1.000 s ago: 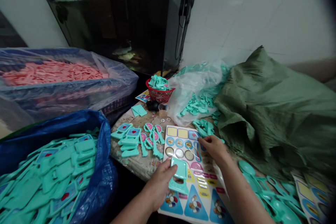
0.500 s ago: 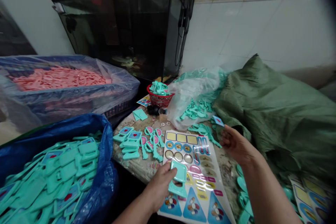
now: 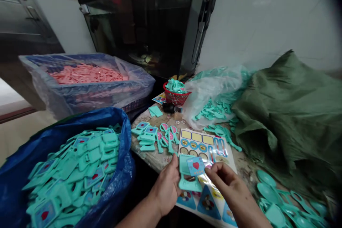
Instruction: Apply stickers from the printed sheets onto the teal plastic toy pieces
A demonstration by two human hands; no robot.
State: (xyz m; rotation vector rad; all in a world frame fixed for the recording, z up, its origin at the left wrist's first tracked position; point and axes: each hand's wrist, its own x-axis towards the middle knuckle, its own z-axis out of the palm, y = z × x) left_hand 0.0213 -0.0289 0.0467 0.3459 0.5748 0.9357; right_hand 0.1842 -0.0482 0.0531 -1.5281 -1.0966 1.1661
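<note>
My left hand (image 3: pixel 167 187) grips a teal plastic toy piece (image 3: pixel 187 176) by its left edge, just above the sticker sheet (image 3: pixel 204 146). My right hand (image 3: pixel 227 181) pinches a small blue sticker with a red heart (image 3: pixel 196 166) and holds it against the upper face of that teal piece. The sticker sheet lies flat on the table under both hands, with several round and rectangular stickers on it. A row of teal pieces with stickers on them (image 3: pixel 153 137) lies to the left of the sheet.
A blue bag full of teal pieces (image 3: pixel 72 171) stands at the left. Behind it sits a crate of pink parts (image 3: pixel 85 74). A red basket (image 3: pixel 175 96), a clear bag of teal parts (image 3: pixel 213 103) and a green sack (image 3: pixel 291 121) crowd the back and right. Teal spoons (image 3: pixel 283 203) lie at the right.
My right hand peeled the heart sticker off the sheet, lifted it to the right, then brought it back onto the teal piece. The view swung left.
</note>
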